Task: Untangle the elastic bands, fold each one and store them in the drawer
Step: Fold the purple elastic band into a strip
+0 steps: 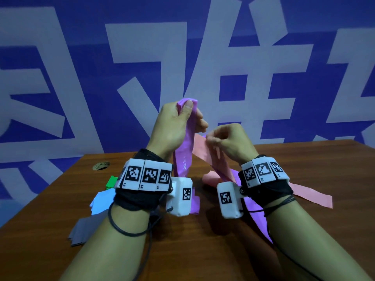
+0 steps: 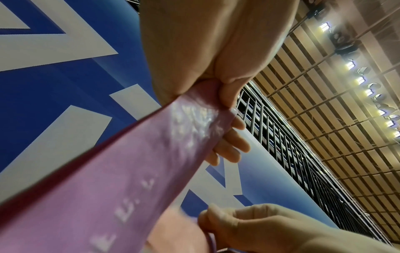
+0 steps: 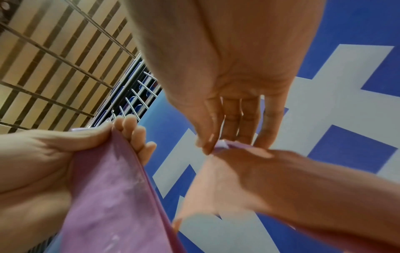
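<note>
your left hand [image 1: 176, 120] pinches the purple band [image 1: 183, 159] at its top fold, thumb over fingers, raised above the table [image 1: 304, 169]. your right hand [image 1: 229, 140] nips the edges of the purple and pink band [image 1: 211, 157] beside it. folded bands [image 1: 101, 197] lie near the table's left edge; open wood lies on the right.

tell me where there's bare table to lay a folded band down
Bare wood shows at the far right of the table, beyond the pink band, and at the far left around the round hole. The near left edge is crowded with folded green, white and grey bands; the purple band trails across the middle.
</note>
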The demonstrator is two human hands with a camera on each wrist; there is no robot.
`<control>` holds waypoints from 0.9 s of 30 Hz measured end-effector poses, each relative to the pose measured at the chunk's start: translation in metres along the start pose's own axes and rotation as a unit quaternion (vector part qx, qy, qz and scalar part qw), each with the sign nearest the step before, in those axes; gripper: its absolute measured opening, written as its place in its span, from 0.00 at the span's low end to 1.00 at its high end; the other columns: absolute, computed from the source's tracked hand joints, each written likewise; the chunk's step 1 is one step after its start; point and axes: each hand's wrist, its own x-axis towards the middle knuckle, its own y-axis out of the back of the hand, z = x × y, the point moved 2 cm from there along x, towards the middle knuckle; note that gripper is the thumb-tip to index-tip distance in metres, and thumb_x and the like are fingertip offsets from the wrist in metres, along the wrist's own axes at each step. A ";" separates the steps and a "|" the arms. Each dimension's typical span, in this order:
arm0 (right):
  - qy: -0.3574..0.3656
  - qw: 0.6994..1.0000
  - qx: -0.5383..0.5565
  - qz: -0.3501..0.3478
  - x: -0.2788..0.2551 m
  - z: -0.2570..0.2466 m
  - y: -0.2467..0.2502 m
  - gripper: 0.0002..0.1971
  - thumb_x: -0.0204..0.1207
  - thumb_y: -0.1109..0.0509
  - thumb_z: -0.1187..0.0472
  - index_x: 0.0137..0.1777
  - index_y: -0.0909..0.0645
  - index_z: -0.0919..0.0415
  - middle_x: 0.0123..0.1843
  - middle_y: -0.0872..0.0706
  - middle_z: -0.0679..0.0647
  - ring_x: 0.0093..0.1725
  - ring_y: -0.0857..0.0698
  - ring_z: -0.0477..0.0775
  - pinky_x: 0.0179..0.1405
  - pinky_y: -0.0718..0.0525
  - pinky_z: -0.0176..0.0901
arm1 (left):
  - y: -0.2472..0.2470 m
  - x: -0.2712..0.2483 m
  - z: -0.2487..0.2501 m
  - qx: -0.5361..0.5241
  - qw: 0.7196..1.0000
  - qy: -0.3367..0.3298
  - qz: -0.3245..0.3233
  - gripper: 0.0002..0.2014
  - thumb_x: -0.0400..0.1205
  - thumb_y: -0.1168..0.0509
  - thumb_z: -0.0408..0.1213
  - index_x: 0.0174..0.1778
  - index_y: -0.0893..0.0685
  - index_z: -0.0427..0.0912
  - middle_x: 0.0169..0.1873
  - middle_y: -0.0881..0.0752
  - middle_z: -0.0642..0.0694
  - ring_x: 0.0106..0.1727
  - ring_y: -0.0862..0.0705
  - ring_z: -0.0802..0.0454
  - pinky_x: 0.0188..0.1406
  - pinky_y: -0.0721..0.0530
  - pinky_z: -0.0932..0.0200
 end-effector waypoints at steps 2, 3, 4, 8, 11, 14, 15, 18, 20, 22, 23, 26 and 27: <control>0.014 0.999 0.000 0.039 0.002 0.001 0.003 0.07 0.74 0.25 0.61 0.35 0.12 0.53 0.33 0.11 0.48 0.34 0.15 0.45 0.40 0.18 0.42 | 0.001 0.001 -0.002 -0.005 1.000 -0.001 0.010 0.19 0.92 0.47 0.36 0.43 0.17 0.30 0.35 0.12 0.30 0.36 0.11 0.39 0.45 0.09 0.48; 0.018 0.998 0.005 0.059 0.002 0.000 0.004 0.05 0.74 0.24 0.61 0.37 0.12 0.53 0.33 0.11 0.48 0.35 0.14 0.44 0.39 0.19 0.39 | 0.001 0.002 -0.002 -0.007 1.000 -0.002 0.014 0.19 0.92 0.47 0.36 0.42 0.17 0.31 0.35 0.12 0.31 0.36 0.11 0.38 0.46 0.09 0.46; 0.023 0.996 0.016 0.080 0.002 0.000 0.005 0.03 0.73 0.22 0.63 0.41 0.12 0.54 0.33 0.12 0.48 0.35 0.14 0.45 0.39 0.20 0.37 | 0.001 0.002 -0.003 -0.008 1.000 -0.004 0.016 0.19 0.92 0.47 0.36 0.42 0.17 0.31 0.34 0.12 0.31 0.36 0.11 0.38 0.47 0.09 0.46; 0.051 0.985 0.066 0.151 0.002 -0.003 0.013 0.14 0.71 0.21 0.65 0.56 0.14 0.55 0.35 0.12 0.50 0.36 0.15 0.47 0.40 0.22 0.34 | 0.002 0.002 -0.003 -0.012 1.000 -0.007 0.021 0.19 0.92 0.47 0.36 0.43 0.18 0.30 0.33 0.12 0.32 0.36 0.11 0.39 0.47 0.09 0.45; 0.062 0.975 0.096 0.190 0.002 -0.007 0.019 0.09 0.72 0.22 0.65 0.51 0.12 0.55 0.36 0.13 0.46 0.36 0.16 0.43 0.40 0.21 0.33 | 0.002 0.002 -0.003 -0.010 1.000 -0.011 0.021 0.19 0.92 0.48 0.36 0.42 0.18 0.31 0.33 0.12 0.32 0.37 0.12 0.37 0.50 0.10 0.39; 0.079 0.966 0.126 0.210 0.000 -0.014 0.019 0.05 0.74 0.24 0.66 0.43 0.14 0.54 0.36 0.12 0.46 0.36 0.14 0.47 0.40 0.17 0.38 | 0.002 0.001 -0.002 0.000 1.000 -0.014 0.022 0.20 0.92 0.48 0.36 0.42 0.18 0.32 0.34 0.12 0.31 0.38 0.12 0.36 0.51 0.10 0.37; 0.088 0.962 0.146 0.216 -0.002 -0.016 0.019 0.06 0.76 0.25 0.67 0.42 0.16 0.55 0.36 0.13 0.48 0.34 0.14 0.49 0.38 0.16 0.40 | 0.002 0.001 -0.001 0.005 1.000 -0.015 0.023 0.20 0.92 0.48 0.37 0.42 0.17 0.32 0.35 0.12 0.31 0.38 0.11 0.36 0.50 0.10 0.38; 0.110 0.945 0.217 0.218 -0.005 -0.024 0.020 0.06 0.80 0.30 0.69 0.45 0.20 0.59 0.38 0.13 0.54 0.31 0.12 0.55 0.32 0.14 0.42 | 0.004 0.000 0.000 0.023 0.999 -0.014 0.030 0.20 0.92 0.48 0.38 0.42 0.17 0.33 0.35 0.12 0.32 0.38 0.11 0.37 0.49 0.09 0.41; 0.109 0.942 0.249 0.196 -0.007 -0.028 0.018 0.05 0.81 0.32 0.71 0.48 0.21 0.62 0.41 0.12 0.62 0.33 0.10 0.59 0.34 0.12 0.44 | 0.004 0.000 0.000 0.034 0.999 -0.015 0.037 0.20 0.92 0.48 0.38 0.42 0.17 0.35 0.34 0.12 0.33 0.37 0.11 0.39 0.49 0.09 0.40; 0.107 0.947 0.251 0.168 -0.009 -0.031 0.016 0.05 0.80 0.33 0.73 0.49 0.23 0.63 0.43 0.13 0.67 0.34 0.11 0.58 0.36 0.11 0.47 | 0.004 0.001 -0.002 0.058 0.997 -0.016 0.046 0.20 0.92 0.47 0.39 0.42 0.16 0.36 0.34 0.12 0.34 0.37 0.10 0.42 0.50 0.09 0.40; 0.110 0.949 0.253 0.154 -0.010 -0.033 0.015 0.05 0.80 0.34 0.73 0.48 0.23 0.63 0.42 0.13 0.67 0.34 0.12 0.57 0.36 0.12 0.48 | 0.005 0.001 -0.002 0.073 0.996 -0.017 0.052 0.20 0.92 0.47 0.39 0.42 0.15 0.36 0.34 0.11 0.35 0.37 0.10 0.43 0.50 0.09 0.41; 0.127 0.935 0.310 0.112 -0.013 -0.040 0.015 0.05 0.82 0.37 0.74 0.50 0.26 0.64 0.42 0.15 0.66 0.37 0.11 0.60 0.40 0.11 0.51 | 0.006 0.002 -0.001 0.118 0.991 -0.027 0.056 0.20 0.92 0.47 0.42 0.42 0.14 0.39 0.35 0.10 0.41 0.41 0.09 0.48 0.54 0.10 0.44; 0.133 0.928 0.334 0.100 -0.014 -0.043 0.016 0.05 0.82 0.38 0.74 0.50 0.27 0.64 0.43 0.15 0.68 0.40 0.11 0.64 0.43 0.10 0.53 | 0.006 0.002 -0.001 0.132 0.989 -0.031 0.054 0.20 0.92 0.47 0.42 0.42 0.14 0.42 0.35 0.10 0.44 0.42 0.09 0.50 0.55 0.11 0.46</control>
